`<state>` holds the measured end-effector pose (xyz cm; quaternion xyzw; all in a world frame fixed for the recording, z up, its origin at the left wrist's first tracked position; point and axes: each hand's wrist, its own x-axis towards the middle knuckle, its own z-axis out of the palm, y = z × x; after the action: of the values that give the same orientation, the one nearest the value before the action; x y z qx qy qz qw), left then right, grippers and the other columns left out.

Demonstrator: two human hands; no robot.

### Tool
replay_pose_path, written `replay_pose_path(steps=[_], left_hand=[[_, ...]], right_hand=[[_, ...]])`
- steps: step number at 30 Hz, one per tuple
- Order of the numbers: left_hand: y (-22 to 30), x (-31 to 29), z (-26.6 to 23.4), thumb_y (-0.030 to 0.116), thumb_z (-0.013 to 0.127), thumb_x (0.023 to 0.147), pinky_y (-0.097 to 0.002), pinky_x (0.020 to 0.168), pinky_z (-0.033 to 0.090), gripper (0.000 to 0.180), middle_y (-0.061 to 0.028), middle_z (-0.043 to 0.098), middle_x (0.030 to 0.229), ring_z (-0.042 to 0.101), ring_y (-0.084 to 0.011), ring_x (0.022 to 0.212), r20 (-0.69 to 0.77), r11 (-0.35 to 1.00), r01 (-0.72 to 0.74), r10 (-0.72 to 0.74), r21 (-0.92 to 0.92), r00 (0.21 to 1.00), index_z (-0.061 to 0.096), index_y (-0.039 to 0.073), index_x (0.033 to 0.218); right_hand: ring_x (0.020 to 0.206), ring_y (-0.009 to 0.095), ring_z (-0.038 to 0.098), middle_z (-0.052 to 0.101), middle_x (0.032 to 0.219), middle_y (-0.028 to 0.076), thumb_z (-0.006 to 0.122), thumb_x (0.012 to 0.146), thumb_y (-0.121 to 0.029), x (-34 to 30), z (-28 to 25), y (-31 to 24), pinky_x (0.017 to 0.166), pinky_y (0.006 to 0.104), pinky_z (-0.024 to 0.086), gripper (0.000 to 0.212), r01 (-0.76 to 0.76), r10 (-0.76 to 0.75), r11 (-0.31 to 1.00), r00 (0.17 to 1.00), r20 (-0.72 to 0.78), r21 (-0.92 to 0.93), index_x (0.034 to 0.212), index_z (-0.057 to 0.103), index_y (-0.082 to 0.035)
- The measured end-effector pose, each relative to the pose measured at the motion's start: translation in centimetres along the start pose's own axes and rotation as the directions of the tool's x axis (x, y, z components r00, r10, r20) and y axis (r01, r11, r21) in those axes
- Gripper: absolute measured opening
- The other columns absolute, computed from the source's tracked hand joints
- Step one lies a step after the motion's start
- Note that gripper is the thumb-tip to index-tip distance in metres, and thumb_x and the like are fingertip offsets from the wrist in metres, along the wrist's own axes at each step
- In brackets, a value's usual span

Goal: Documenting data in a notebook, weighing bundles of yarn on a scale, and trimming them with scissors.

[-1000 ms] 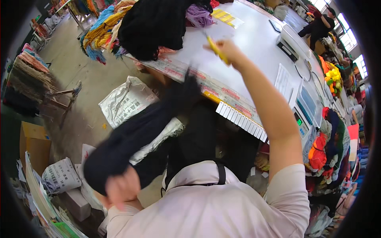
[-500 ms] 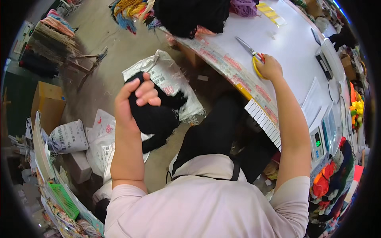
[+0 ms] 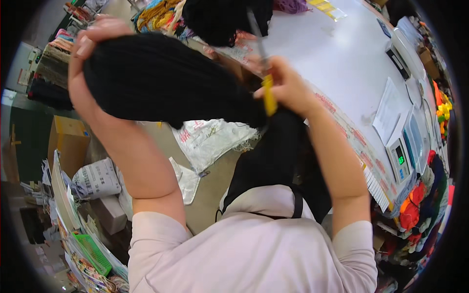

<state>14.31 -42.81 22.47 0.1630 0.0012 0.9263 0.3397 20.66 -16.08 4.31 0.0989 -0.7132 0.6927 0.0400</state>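
Observation:
My left hand [image 3: 97,41] is raised at the upper left, its fingers wrapped round one end of a thick hank of black yarn [image 3: 161,80]. The hank stretches across toward the right, and its other end droops near my right hand [image 3: 286,85]. That hand is closed on a pair of scissors [image 3: 267,90] with yellow handles, the blades pointing up and away. Motion blurs the scissors, so I cannot tell whether the blades are apart. Whether my right fingers also touch the yarn is unclear.
A white table [image 3: 342,63] lies to the right, with a pile of black yarn [image 3: 220,19] on its far left corner. A digital scale [image 3: 399,158] and papers [image 3: 386,110] are at its right. White woven sacks [image 3: 210,144] and a cardboard box [image 3: 68,141] sit on the floor.
My left hand has lifted the black yarn up and to the left, stretching it out. My right hand has taken the scissors off the table and brought them left beside the yarn.

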Motion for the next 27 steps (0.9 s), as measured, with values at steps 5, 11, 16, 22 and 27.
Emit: replay_pose_path(steps=[5,11,16,22,27], left_hand=[[4.6,1.4,0.9,-0.001,0.051,0.080,-0.0320,0.081,0.046,0.005,-0.0035,0.052,0.076,0.056,-0.0160,0.082,-0.006,0.967,-0.133,0.138,0.219,0.990,0.052,0.004,0.082],[8.5,-2.0,-9.5,0.006,0.055,0.078,-0.0330,0.075,0.047,0.019,-0.0034,0.045,0.064,0.050,-0.0202,0.065,0.072,0.275,-0.324,0.651,0.905,0.756,0.042,0.010,0.066],[-1.6,-6.6,-12.5,0.005,0.057,0.086,-0.0272,0.063,0.045,0.018,-0.0021,0.050,0.065,0.051,-0.0122,0.060,-0.238,0.400,0.061,0.409,0.915,0.881,0.053,-0.001,0.102],[-8.4,-9.2,-14.0,0.000,0.071,0.076,-0.0294,0.066,0.046,0.012,-0.0069,0.060,0.078,0.058,-0.0164,0.072,0.041,-0.217,-0.026,0.068,0.976,0.997,0.065,-0.001,0.086],[-8.9,-8.9,-14.0,0.003,0.071,0.077,-0.0297,0.066,0.046,0.015,-0.0066,0.061,0.080,0.057,-0.0166,0.072,0.026,-0.238,-0.035,-0.044,0.971,0.999,0.064,0.000,0.090]], right_hand=[[0.077,0.005,0.044,0.047,0.086,-0.003,0.079,0.070,0.000,0.0,8.4,-2.1,0.068,0.0214,0.038,0.047,-0.053,-0.019,0.915,0.985,0.172,0.401,0.105,0.049,-0.008],[0.082,0.008,0.044,0.045,0.095,-0.001,0.074,0.069,-0.006,-4.8,7.0,-1.1,0.071,0.0207,0.033,0.033,-0.139,0.196,0.803,0.980,-0.037,0.580,0.094,0.052,-0.010],[0.079,0.009,0.044,0.046,0.092,0.000,0.067,0.070,-0.005,-6.6,7.8,-1.2,0.069,0.0223,0.033,0.028,-0.113,0.291,0.795,0.933,-0.211,0.596,0.094,0.053,-0.010],[0.073,0.011,0.042,0.044,0.083,0.000,0.057,0.073,-0.007,-7.6,8.5,-3.3,0.064,0.0245,0.032,0.025,-0.270,0.512,0.686,0.839,-0.185,0.675,0.097,0.053,-0.010],[0.071,0.011,0.041,0.043,0.081,0.001,0.058,0.073,-0.009,-8.2,8.6,-2.4,0.062,0.0257,0.033,0.026,-0.278,0.467,0.781,0.855,-0.227,0.560,0.099,0.052,-0.009]])
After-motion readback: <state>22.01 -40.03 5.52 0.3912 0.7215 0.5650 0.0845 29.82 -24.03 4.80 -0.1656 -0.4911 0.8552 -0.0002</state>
